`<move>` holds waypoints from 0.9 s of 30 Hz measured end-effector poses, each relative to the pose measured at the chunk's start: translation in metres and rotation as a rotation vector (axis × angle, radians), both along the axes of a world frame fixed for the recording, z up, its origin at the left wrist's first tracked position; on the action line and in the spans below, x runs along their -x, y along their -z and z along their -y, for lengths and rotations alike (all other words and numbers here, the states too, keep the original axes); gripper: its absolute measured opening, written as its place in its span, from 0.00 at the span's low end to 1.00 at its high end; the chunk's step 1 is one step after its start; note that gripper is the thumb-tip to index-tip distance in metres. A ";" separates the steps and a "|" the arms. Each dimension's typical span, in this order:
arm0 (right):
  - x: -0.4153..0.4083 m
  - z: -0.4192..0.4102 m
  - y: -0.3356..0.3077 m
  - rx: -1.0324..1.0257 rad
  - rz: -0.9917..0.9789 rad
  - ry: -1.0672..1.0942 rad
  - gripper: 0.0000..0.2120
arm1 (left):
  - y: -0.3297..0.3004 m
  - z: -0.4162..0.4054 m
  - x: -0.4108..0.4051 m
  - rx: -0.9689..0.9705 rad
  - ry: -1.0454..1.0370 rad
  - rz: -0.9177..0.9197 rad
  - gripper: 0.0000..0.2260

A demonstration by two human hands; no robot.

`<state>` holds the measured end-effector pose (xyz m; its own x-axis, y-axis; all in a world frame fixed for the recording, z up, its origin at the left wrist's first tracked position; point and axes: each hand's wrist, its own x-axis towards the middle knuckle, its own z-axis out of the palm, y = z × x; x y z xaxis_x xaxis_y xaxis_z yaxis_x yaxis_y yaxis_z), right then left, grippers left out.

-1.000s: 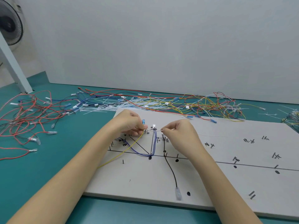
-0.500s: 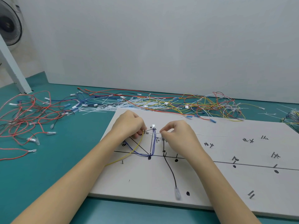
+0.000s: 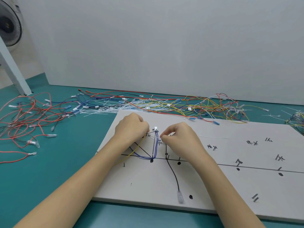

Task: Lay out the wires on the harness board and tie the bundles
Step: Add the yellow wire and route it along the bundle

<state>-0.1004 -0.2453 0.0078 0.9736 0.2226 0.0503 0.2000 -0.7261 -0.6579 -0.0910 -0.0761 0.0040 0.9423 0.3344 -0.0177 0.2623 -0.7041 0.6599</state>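
The white harness board (image 3: 213, 181) lies on the teal table, marked with black lines, dots and short pins. Blue wires (image 3: 156, 145) run up the board to a white connector (image 3: 155, 128). A black wire (image 3: 174, 175) curves down to a clear terminal (image 3: 180, 196). A yellow wire (image 3: 126, 157) runs out under my left forearm. My left hand (image 3: 131, 129) pinches one end of a thin white cable tie (image 3: 153, 136) that crosses the blue wires. My right hand (image 3: 179, 137) pinches its other end; its thin tail trails right past that hand.
Loose red and black wires (image 3: 24, 122) sprawl at the left of the table. A pile of white cable ties (image 3: 115, 107) and yellow, red and blue wires (image 3: 213, 107) lies behind the board. A fan (image 3: 8, 25) stands at far left.
Both hands have moved down onto the board. The blue terminal seen by my left thumb a second ago is now hidden. The tie now lies across the blue wires.
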 end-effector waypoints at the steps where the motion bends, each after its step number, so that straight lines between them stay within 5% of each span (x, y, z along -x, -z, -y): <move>1: 0.000 0.000 0.000 0.000 -0.001 -0.004 0.06 | 0.000 0.000 0.000 -0.011 0.001 -0.005 0.05; 11: 0.002 -0.001 -0.001 0.001 -0.034 -0.055 0.05 | 0.004 0.007 0.000 -0.209 0.000 0.018 0.06; 18: 0.004 -0.002 -0.001 0.004 -0.046 -0.119 0.05 | 0.005 0.004 -0.004 -0.067 0.060 -0.025 0.01; 27: 0.004 -0.002 0.001 0.027 -0.041 -0.152 0.06 | 0.002 0.001 -0.005 0.120 0.149 0.022 0.08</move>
